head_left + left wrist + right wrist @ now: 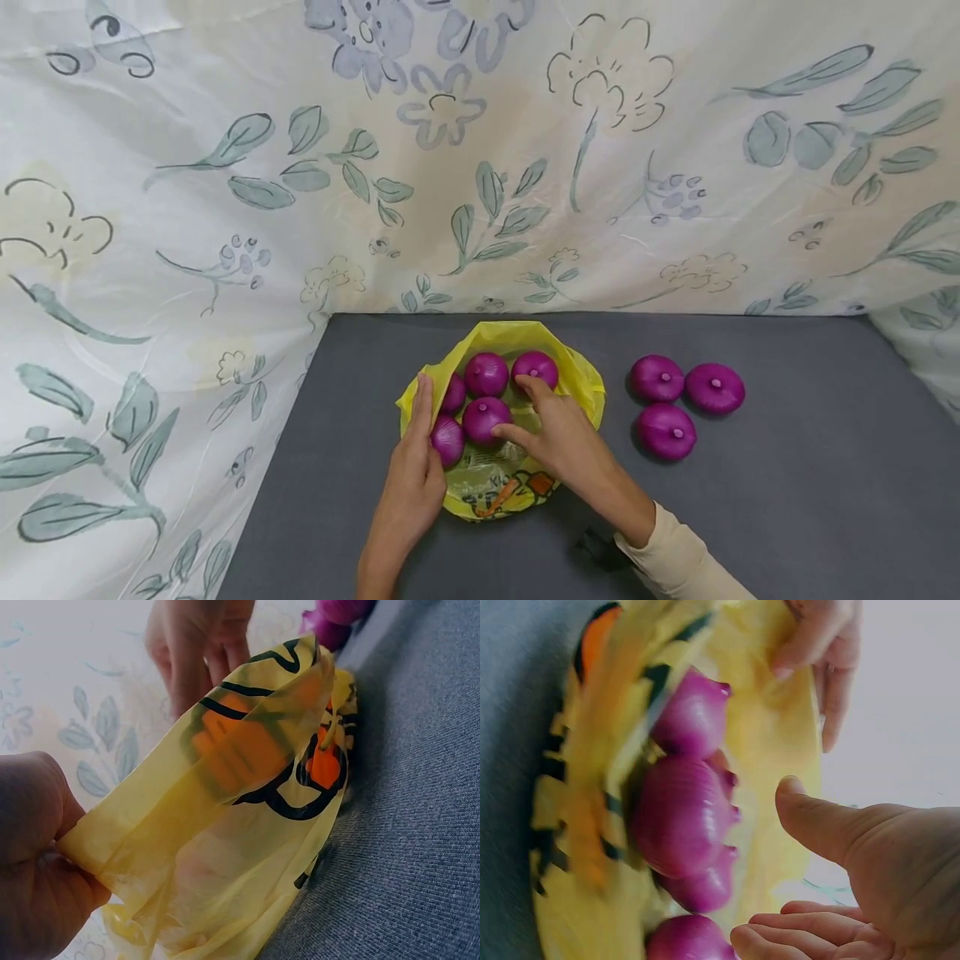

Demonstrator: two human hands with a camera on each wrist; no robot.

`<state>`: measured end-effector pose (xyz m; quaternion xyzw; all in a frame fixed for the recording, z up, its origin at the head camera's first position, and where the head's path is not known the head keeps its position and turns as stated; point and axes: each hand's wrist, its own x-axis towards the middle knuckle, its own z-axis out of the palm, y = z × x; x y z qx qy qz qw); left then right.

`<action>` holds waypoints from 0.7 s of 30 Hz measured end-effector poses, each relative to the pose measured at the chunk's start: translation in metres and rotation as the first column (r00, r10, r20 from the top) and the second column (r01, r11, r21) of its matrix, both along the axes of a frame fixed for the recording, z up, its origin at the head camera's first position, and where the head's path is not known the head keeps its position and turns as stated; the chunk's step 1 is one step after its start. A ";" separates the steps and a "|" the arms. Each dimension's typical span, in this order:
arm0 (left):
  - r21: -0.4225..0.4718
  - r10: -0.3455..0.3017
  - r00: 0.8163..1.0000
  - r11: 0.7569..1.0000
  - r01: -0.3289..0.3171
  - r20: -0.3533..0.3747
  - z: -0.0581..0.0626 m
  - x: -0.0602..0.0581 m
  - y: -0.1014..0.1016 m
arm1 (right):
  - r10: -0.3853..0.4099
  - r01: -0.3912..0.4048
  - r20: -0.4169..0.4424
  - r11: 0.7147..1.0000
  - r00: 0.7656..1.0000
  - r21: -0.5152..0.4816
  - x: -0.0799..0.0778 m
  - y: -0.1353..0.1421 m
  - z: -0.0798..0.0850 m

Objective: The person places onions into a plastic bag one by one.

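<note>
A yellow plastic bag (577,367) with printed pictures stands with its mouth spread wide, several purple onions (487,374) inside. My left hand (411,479) grips the bag's left rim; the left wrist view shows the thin plastic (142,847) pinched between thumb and fingers. Over the bag's right side, my right hand (566,437) reaches in with thumb and fingers spread apart. Its thumb overlaps the front onion in the head view, and its fingertips overlap the back right one. In the right wrist view nothing lies between the right hand's thumb (817,825) and fingers.
Three more purple onions (667,432) sit close together on the dark grey table (810,500), right of the bag. A white floral cloth (480,167) hangs behind the table and along its left side. A small black object (600,550) shows beneath the right wrist.
</note>
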<state>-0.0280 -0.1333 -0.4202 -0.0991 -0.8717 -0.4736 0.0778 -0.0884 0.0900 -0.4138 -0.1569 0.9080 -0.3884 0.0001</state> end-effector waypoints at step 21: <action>-0.003 -0.011 1.000 1.000 0.010 -0.018 0.001 0.003 -0.002 | -0.060 0.059 -0.039 0.998 0.997 -0.027 -0.010 0.050 0.042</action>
